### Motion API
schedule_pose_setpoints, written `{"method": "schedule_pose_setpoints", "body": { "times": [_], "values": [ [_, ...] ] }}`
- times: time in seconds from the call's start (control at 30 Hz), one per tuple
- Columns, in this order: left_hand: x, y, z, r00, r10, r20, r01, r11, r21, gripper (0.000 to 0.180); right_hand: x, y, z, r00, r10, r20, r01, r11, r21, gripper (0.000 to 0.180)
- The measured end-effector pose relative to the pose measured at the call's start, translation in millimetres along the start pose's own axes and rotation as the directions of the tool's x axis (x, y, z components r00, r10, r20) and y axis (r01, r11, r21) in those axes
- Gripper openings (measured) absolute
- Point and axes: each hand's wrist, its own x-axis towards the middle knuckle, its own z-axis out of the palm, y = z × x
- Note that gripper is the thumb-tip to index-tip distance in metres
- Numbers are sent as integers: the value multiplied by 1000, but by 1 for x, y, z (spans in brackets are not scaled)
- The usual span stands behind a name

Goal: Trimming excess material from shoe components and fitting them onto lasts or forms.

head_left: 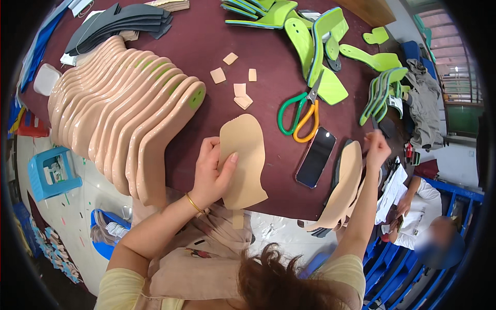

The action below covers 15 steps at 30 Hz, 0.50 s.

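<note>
My left hand (211,173) grips a flat tan cutout sheet (244,155) with a rounded top, its thumb pressed on the face. Over the table's right edge, my right hand (377,149) is closed with the fingertips pinched. A small dark piece shows at those fingertips, too small to name. Beside that forearm lies a stack of tan and dark cutout sheets (341,186). A black phone (316,157) and scissors (305,114) with one green and one orange handle rest between my hands. Several small tan squares (218,75) lie beyond the held sheet.
A long row of glossy beige moulded pieces (150,139) fills the table's left. Dark grey sheets (119,26) are stacked behind it. Lime-green moulded pieces (330,88) lie at the far right. A blue stool (53,173) stands on the left floor; another person (421,212) sits at right.
</note>
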Motion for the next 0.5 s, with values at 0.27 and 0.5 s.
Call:
{"method": "schedule_pose_setpoints", "body": {
  "times": [0.27,0.5],
  "values": [
    [-4,-8,4,999,35,-34,-35,999,17,22,131,-40,-4,593,772,229,-719,379,583,75],
    [-1,-5,9,998,57,-28,-57,998,-10,22,171,4,25,629,608,484,-622,20,783,61]
  ]
}}
